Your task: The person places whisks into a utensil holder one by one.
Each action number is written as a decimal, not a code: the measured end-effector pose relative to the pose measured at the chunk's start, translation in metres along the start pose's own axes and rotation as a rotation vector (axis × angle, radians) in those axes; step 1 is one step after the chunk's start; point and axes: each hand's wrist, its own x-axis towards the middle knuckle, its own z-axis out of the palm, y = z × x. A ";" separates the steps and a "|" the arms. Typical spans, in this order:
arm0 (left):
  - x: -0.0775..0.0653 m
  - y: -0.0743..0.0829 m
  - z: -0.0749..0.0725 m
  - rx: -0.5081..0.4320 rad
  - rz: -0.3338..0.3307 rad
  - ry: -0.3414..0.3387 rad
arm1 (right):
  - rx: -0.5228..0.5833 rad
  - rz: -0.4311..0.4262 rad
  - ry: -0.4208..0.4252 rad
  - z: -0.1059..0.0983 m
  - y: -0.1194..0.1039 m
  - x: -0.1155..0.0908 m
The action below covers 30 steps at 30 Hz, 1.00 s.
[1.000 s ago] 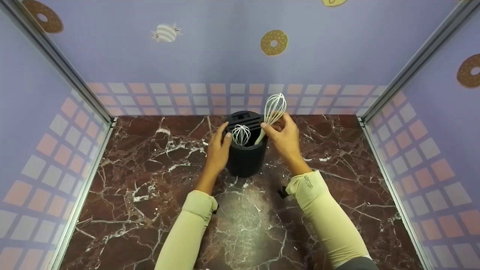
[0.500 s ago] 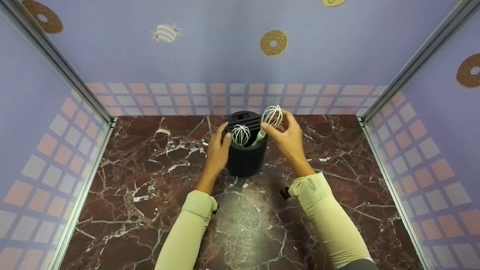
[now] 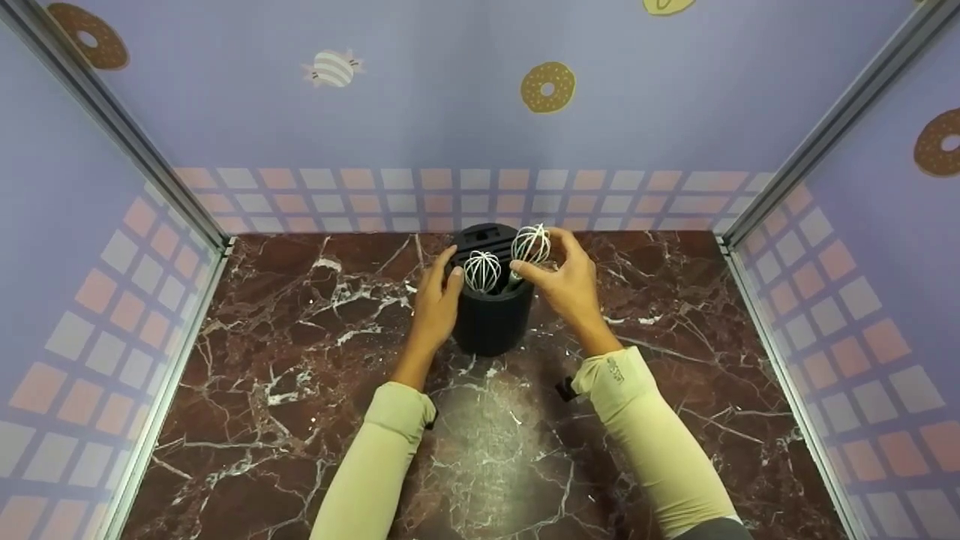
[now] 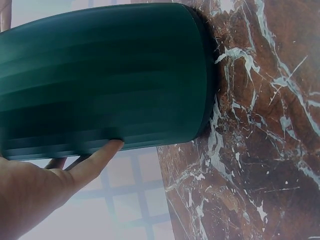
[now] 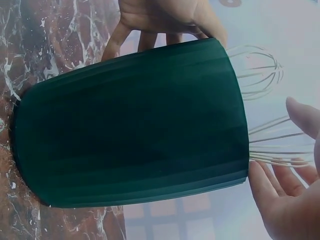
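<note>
A dark green, ribbed utensil holder (image 3: 491, 326) with a slotted black top (image 3: 484, 236) stands upright on the marble-look surface. My left hand (image 3: 436, 304) grips its left side, thumb at the rim and fingers along the wall, as the right wrist view shows. A small wire whisk (image 3: 482, 270) stands head up in the holder's front opening. To its right is a larger whisk (image 3: 531, 244), its wires between the thumb and fingers of my right hand (image 3: 566, 281). Its handle is down inside the holder, mostly hidden.
The dark red veined tabletop (image 3: 300, 435) runs up to a purple back wall (image 3: 420, 112) with checks and sweets printed on it. Side walls (image 3: 90, 300) with metal corner strips close in the left and right.
My right hand has lowered the larger whisk into the holder and brought its head left, closer to the small whisk. The left hand and the holder have stayed put.
</note>
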 end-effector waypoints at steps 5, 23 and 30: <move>0.001 -0.001 0.001 0.004 0.007 0.010 | 0.082 0.000 -0.042 0.000 -0.001 0.000; 0.003 0.000 -0.002 0.008 -0.010 0.001 | 0.105 -0.014 -0.032 -0.005 0.003 -0.002; 0.003 0.003 -0.006 0.037 -0.034 -0.042 | 0.092 -0.066 0.040 -0.021 0.000 -0.001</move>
